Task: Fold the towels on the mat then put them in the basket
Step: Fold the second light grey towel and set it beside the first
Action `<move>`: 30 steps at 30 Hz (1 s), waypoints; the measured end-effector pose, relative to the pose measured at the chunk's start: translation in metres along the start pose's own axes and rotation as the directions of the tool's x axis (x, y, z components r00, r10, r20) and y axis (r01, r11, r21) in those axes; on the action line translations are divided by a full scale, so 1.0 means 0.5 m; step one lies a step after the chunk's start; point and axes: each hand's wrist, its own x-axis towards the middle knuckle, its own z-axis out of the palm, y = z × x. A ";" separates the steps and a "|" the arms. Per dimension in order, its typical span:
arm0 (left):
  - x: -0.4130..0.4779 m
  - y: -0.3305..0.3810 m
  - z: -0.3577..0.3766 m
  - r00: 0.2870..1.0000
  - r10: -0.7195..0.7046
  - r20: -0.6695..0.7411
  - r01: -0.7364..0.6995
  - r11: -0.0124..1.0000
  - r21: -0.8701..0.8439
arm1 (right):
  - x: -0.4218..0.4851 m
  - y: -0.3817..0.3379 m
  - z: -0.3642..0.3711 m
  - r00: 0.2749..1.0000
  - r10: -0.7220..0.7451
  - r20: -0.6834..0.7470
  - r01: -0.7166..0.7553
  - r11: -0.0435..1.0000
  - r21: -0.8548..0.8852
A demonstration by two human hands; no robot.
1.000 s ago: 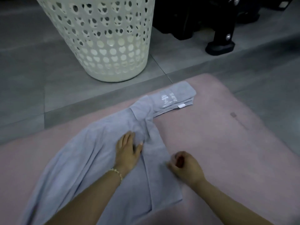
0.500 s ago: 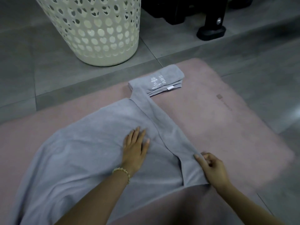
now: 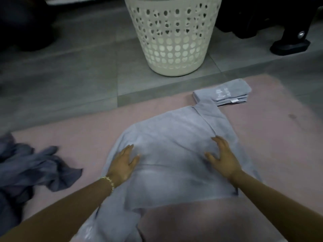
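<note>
A light grey towel point(image 3: 171, 137) lies spread on the pink mat point(image 3: 272, 137), its right side folded over. My left hand point(image 3: 122, 165) rests flat on the towel's left part with fingers straight. My right hand point(image 3: 222, 156) presses on the right part with fingers spread. A folded grey towel point(image 3: 225, 92) sits on the mat at the back right, touching the spread towel's corner. The cream perforated basket point(image 3: 173, 35) stands on the floor behind the mat.
A crumpled darker grey towel point(image 3: 29, 165) lies at the mat's left edge. Grey tiled floor point(image 3: 70, 75) surrounds the mat. Black furniture feet point(image 3: 290, 44) stand at the back right, beside the basket.
My right hand has let go of the towel's edge and now lies spread on the cloth. My left hand slid left. The view swung left, bringing in the crumpled towel.
</note>
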 end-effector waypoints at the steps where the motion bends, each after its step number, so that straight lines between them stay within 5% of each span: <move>1: -0.016 -0.047 -0.025 0.998 -0.061 -0.001 0.061 0.997 -0.053 | 0.007 -0.022 0.023 0.998 -0.031 0.051 0.031 1.000 -0.001; 6: -0.100 -0.223 -0.050 0.900 -0.435 -0.009 0.401 0.838 -0.370 | 0.057 -0.161 0.119 0.940 -0.158 0.303 0.164 0.986 0.004; 13: -0.183 -0.299 -0.021 0.947 -0.231 0.222 0.308 0.849 -0.429 | 0.047 -0.350 0.299 0.883 -0.201 0.425 0.142 0.976 0.165; 17: -0.155 -0.282 -0.098 0.977 -0.184 -0.109 0.096 0.834 -0.543 | -0.012 -0.387 0.377 0.846 -0.230 0.481 0.123 0.962 0.245; 20: -0.141 -0.241 -0.191 0.899 -0.108 -0.425 -0.127 0.864 -0.487 | -0.030 -0.431 0.381 0.876 -0.273 0.397 0.112 0.917 0.384; 22: -0.138 -0.220 -0.227 0.883 0.012 -0.469 -0.254 0.852 -0.457 | -0.023 -0.456 0.368 0.905 -0.306 0.297 0.160 0.889 0.429; 23: -0.142 -0.210 -0.226 0.919 0.076 -0.386 -0.262 0.849 -0.458 | -0.016 -0.464 0.360 0.909 -0.325 0.262 0.189 0.880 0.436; 25: -0.157 -0.209 -0.175 0.990 0.140 0.032 -0.113 0.893 -0.435 | -0.005 -0.471 0.355 0.899 -0.373 0.231 0.250 0.868 0.429; 27: -0.177 -0.223 -0.103 0.900 0.087 0.426 0.028 0.966 -0.258 | 0.004 -0.463 0.370 0.875 -0.411 0.255 0.308 0.880 0.362; 28: -0.185 -0.234 -0.075 0.881 0.119 0.458 -0.001 0.968 -0.250 | 0.007 -0.453 0.383 0.859 -0.417 0.298 0.329 0.894 0.303; 30: -0.190 -0.258 -0.060 0.959 0.180 0.221 -0.087 0.922 -0.377 | 0.009 -0.423 0.414 0.807 -0.414 0.421 0.394 0.908 0.139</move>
